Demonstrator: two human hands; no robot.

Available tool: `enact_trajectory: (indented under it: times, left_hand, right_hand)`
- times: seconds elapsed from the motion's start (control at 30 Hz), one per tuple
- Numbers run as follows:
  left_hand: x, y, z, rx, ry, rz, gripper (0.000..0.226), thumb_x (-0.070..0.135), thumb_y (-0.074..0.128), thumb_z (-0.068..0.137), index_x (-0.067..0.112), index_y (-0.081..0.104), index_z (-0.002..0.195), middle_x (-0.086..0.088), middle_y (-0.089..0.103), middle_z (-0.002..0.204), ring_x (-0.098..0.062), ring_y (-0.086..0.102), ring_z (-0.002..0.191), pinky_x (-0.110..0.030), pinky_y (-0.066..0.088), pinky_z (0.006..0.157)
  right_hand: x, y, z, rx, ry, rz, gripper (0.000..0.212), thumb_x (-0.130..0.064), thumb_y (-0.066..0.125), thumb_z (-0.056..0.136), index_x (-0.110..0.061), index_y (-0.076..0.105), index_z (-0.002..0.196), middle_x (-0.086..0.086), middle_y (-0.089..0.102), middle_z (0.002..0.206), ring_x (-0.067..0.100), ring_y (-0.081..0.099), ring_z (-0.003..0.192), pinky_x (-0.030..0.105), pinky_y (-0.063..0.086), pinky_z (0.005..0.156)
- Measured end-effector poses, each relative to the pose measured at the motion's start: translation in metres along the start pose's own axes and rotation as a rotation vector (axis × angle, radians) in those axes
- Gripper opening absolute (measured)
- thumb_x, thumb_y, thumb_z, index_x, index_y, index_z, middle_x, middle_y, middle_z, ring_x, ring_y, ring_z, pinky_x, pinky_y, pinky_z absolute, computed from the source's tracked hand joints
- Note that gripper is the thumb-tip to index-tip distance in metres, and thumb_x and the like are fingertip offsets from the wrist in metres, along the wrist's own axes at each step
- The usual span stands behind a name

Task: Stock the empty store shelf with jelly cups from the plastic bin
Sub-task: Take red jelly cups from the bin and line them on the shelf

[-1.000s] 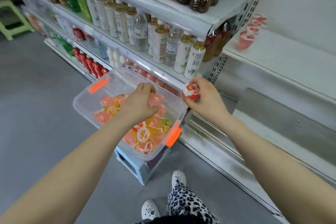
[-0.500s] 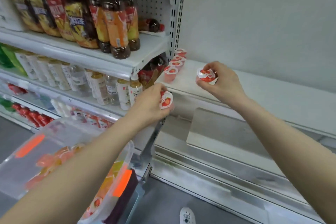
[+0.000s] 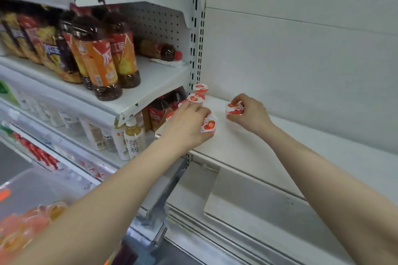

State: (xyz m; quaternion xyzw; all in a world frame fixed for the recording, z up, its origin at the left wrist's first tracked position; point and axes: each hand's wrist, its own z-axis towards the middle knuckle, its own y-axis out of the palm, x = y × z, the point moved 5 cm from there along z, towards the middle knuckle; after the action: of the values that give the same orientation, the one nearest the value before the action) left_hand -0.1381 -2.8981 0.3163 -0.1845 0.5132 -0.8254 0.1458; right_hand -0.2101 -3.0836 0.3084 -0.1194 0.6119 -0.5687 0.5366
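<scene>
My left hand (image 3: 186,123) grips a strawberry jelly cup (image 3: 208,123) just above the front left part of the white shelf (image 3: 290,148). Farther back, my right hand (image 3: 247,113) pinches a second strawberry jelly cup (image 3: 234,109) low over the shelf. A row of jelly cups (image 3: 199,92) stands along the shelf's left edge, partly hidden behind my left hand. The clear plastic bin (image 3: 28,217) with more jelly cups shows blurred at the lower left.
Left of the perforated upright (image 3: 197,49), shelves carry iced tea bottles (image 3: 101,60) and, below them, pale drink bottles (image 3: 131,137). A white back wall (image 3: 301,60) closes the shelf behind. A lower shelf (image 3: 247,211) juts out beneath my arms.
Both hands have gone from the bin up to the white shelf, each carrying a jelly cup. My view has swung right and upward, leaving the bin at the lower left.
</scene>
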Motion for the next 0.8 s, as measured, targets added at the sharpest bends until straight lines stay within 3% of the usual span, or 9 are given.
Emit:
enact_trajectory:
  times: [0.3, 0.5, 0.67, 0.8]
  left_hand:
    - [-0.01, 0.03, 0.038, -0.072, -0.073, 0.078, 0.053, 0.055, 0.056, 0.083, 0.024, 0.055, 0.126, 0.002, 0.056, 0.125, -0.022, 0.042, 0.116, -0.033, 0.035, 0.1]
    - [-0.014, 0.041, 0.052, -0.067, -0.07, 0.115, 0.052, 0.055, 0.056, 0.083, 0.024, 0.058, 0.124, 0.003, 0.059, 0.122, -0.021, 0.043, 0.115, -0.033, 0.039, 0.101]
    - [-0.012, 0.046, 0.065, -0.033, -0.041, 0.136, 0.046, 0.053, 0.057, 0.084, 0.021, 0.062, 0.117, 0.001, 0.06, 0.113, -0.021, 0.045, 0.111, -0.029, 0.036, 0.096]
    - [-0.01, 0.05, 0.078, -0.032, -0.049, 0.129, 0.046, 0.052, 0.057, 0.083, 0.021, 0.062, 0.118, 0.0, 0.058, 0.118, -0.021, 0.044, 0.115, -0.03, 0.038, 0.095]
  right_hand:
    - [0.009, 0.032, 0.059, -0.098, -0.068, 0.04, 0.036, -0.031, 0.075, 0.079, -0.019, 0.059, 0.109, 0.009, 0.064, 0.107, 0.027, 0.059, 0.099, 0.037, 0.046, 0.086]
    - [0.01, 0.042, 0.085, -0.082, -0.1, 0.056, 0.035, -0.03, 0.074, 0.081, -0.019, 0.059, 0.111, 0.008, 0.063, 0.108, 0.027, 0.06, 0.099, 0.032, 0.043, 0.081]
    - [0.014, 0.045, 0.091, -0.061, -0.151, 0.076, 0.035, -0.032, 0.073, 0.082, -0.019, 0.059, 0.111, 0.007, 0.062, 0.103, 0.026, 0.06, 0.092, 0.034, 0.044, 0.08]
    - [0.017, 0.043, 0.09, -0.082, -0.209, 0.073, 0.035, -0.034, 0.073, 0.083, -0.021, 0.06, 0.113, 0.004, 0.06, 0.106, 0.023, 0.061, 0.092, 0.033, 0.047, 0.083]
